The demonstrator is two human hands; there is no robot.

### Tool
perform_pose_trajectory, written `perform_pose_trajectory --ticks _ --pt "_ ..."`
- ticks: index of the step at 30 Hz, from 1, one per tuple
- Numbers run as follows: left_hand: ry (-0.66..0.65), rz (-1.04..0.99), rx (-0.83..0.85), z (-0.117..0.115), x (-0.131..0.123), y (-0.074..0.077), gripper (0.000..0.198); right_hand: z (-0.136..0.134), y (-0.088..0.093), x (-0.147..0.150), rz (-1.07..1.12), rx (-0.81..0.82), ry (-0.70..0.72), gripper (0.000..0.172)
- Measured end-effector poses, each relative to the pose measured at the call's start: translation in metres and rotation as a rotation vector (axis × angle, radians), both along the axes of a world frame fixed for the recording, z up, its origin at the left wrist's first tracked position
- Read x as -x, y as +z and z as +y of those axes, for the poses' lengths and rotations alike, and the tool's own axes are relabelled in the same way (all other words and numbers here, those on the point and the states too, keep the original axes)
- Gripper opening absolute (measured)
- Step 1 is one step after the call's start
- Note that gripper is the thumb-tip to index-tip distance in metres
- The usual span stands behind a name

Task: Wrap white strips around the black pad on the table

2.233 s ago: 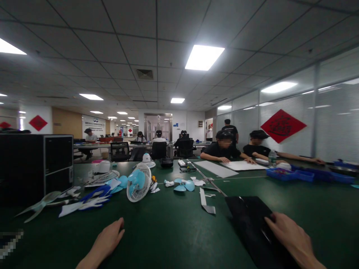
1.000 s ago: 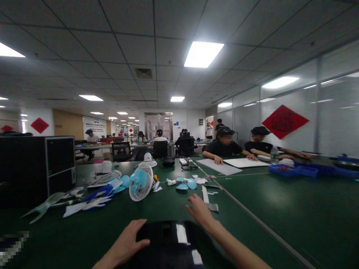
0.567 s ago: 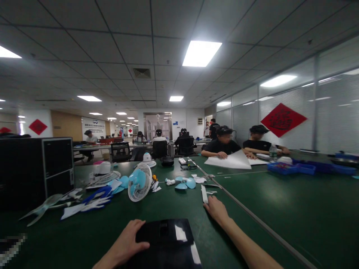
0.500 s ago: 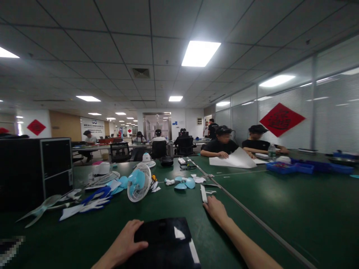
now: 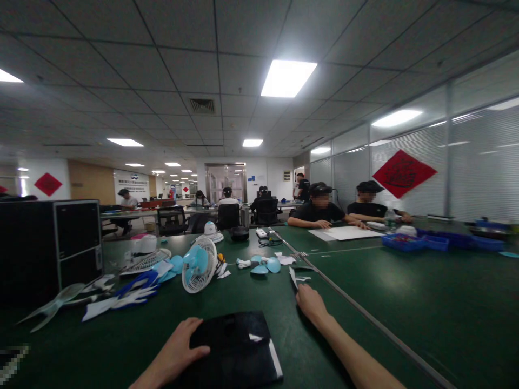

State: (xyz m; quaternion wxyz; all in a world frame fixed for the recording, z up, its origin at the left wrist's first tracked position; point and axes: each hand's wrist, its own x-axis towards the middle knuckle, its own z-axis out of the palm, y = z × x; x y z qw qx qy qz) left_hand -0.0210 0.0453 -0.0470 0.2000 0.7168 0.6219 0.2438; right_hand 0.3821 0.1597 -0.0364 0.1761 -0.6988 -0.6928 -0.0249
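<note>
A flat black glossy case [image 5: 237, 346] lies on the green table [image 5: 405, 292] right in front of me. My left hand [image 5: 178, 348] rests flat on its left edge, fingers stretched out and thumb on top. My right hand [image 5: 310, 303] reaches forward to the right of the case. Its fingers are closed over the near end of a white strip [image 5: 292, 275], which stands tilted on its edge.
A small white and blue fan [image 5: 198, 265], loose grilles, blades and gloves [image 5: 133, 289] lie at left beside a black computer case [image 5: 51, 248]. Blue fan parts [image 5: 263, 266] lie ahead. Two people work over white sheets [image 5: 348, 232] near blue trays [image 5: 409, 242]. A metal seam [image 5: 348, 305] crosses the table.
The black case came from my right side to the front, and my left hand settled on it. My right hand left the case and reached the white strip, which now tilts up.
</note>
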Motion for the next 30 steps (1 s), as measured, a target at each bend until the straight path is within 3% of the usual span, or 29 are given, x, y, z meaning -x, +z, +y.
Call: perform_pose_trajectory --ticks 8,14,18,21,24,27,30 --pt "-0.039 -0.01 -0.022 0.005 0.005 -0.009 0.085 -0.002 0.008 -0.015 0.013 -0.053 -0.054 0.026" --pt "-0.028 0.001 -0.004 -0.001 0.0 0.001 0.085 -0.01 0.035 -0.05 0.073 -0.181 -0.141 0.03" --pt "-0.025 0.01 -0.006 -0.005 -0.005 0.009 0.082 -0.025 0.052 -0.054 0.112 -0.292 -0.161 0.031" --pt "-0.027 -0.005 -0.013 -0.006 -0.005 0.008 0.08 -0.042 0.063 -0.038 0.272 -0.431 -0.048 0.029" --pt "-0.036 -0.035 -0.028 -0.003 -0.002 0.001 0.081 -0.063 0.071 -0.015 0.539 -0.476 0.169 0.029" --pt "0.004 -0.09 -0.093 0.005 0.004 -0.003 0.076 -0.079 0.074 0.005 0.819 -0.32 0.389 0.03" --pt "0.135 -0.205 -0.207 0.014 0.013 0.001 0.074 -0.089 0.074 0.018 1.087 -0.037 0.554 0.031"
